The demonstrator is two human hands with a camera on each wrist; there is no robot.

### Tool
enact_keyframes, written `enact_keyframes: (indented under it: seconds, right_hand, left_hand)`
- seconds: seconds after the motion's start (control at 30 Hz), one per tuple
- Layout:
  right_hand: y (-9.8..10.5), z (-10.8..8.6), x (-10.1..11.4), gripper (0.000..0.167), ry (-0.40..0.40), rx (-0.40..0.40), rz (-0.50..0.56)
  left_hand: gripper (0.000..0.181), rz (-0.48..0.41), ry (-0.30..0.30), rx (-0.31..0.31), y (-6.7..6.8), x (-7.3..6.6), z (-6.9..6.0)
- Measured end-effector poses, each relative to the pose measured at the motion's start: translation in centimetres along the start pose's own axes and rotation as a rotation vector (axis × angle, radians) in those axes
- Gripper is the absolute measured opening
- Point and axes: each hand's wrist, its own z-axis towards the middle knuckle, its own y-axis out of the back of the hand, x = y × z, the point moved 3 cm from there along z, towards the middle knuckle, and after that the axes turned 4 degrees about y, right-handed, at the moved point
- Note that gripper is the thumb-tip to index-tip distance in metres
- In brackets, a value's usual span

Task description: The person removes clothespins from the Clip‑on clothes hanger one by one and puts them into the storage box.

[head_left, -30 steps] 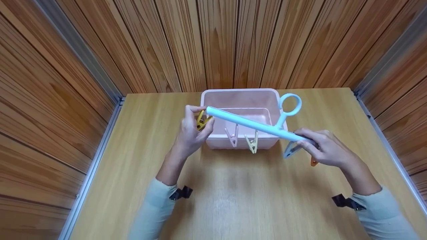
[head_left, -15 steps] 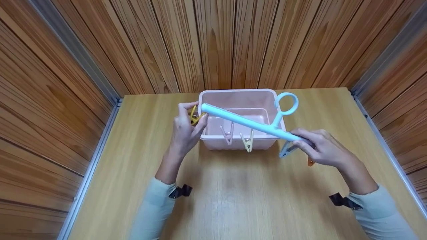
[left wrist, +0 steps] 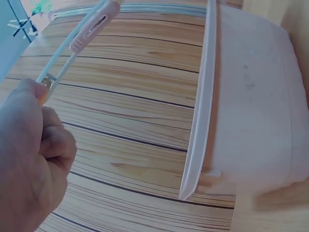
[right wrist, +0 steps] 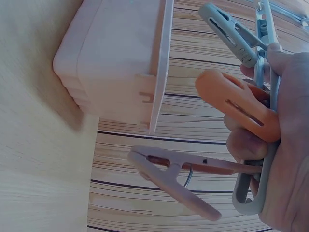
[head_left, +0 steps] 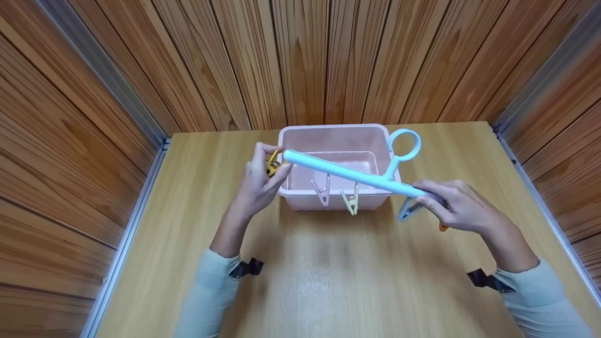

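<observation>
My right hand [head_left: 460,206] grips the right end of a light blue clip hanger [head_left: 347,174], which has a ring hook on top and slants up to the left. My left hand [head_left: 260,180] pinches a yellow clothespin [head_left: 272,164] at the hanger's left end; whether it is fastened to the bar I cannot tell. Along the bar hang a pink clothespin [head_left: 322,190], a pale yellow clothespin [head_left: 351,199] and a blue-grey clothespin [head_left: 408,209]. The right wrist view shows an orange clothespin [right wrist: 236,106] and another pink clothespin [right wrist: 174,174] beside my right fingers.
Behind the hanger, a pink plastic basin [head_left: 338,203] stands on the wooden table [head_left: 328,281] near the back wall [head_left: 310,65]. Wood-panelled walls with metal edge rails enclose the table on the left and right.
Both hands and the hanger shift slightly left, then settle. The yellow clothespin moves a little left of the hanger's end, and its handles look closer together now. The right hand keeps its grip.
</observation>
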Motion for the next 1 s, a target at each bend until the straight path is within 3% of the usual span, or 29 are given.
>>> enact_keyframes:
  seconds: [0.13,0.37,0.47,0.6,0.7,0.83,1.0]
  right_hand:
    - [-0.1,0.2,-0.1,0.037,0.011,0.012,0.002]
    - [-0.2,-0.1,-0.5,0.040,0.020,0.002,0.073]
    - [-0.4,-0.2,-0.8,0.041,0.023,-0.003,0.119]
    - [-0.7,-0.4,-1.1,0.041,0.025,-0.013,0.159]
    - [-0.9,-0.4,-1.2,0.041,0.019,-0.016,0.190]
    - [-1.2,0.0,-1.3,0.042,0.019,-0.016,0.233]
    - [-1.3,0.2,-1.3,0.040,0.010,-0.051,0.231]
  left_hand:
    - [0.033,-0.171,0.094,0.059,0.2,0.3,-0.1]
    - [0.027,-0.282,0.163,0.179,0.4,0.1,-0.3]
    - [0.024,-0.371,0.189,0.219,0.3,-0.1,-0.5]
    - [0.019,-0.563,0.199,0.249,-0.4,-0.2,-0.6]
    - [0.014,-0.675,0.162,0.265,-1.1,-0.3,-0.6]
    - [0.013,-0.735,0.095,0.239,-1.6,-0.7,-0.6]
    - [0.019,-0.698,0.080,0.127,-1.9,-1.2,-0.2]
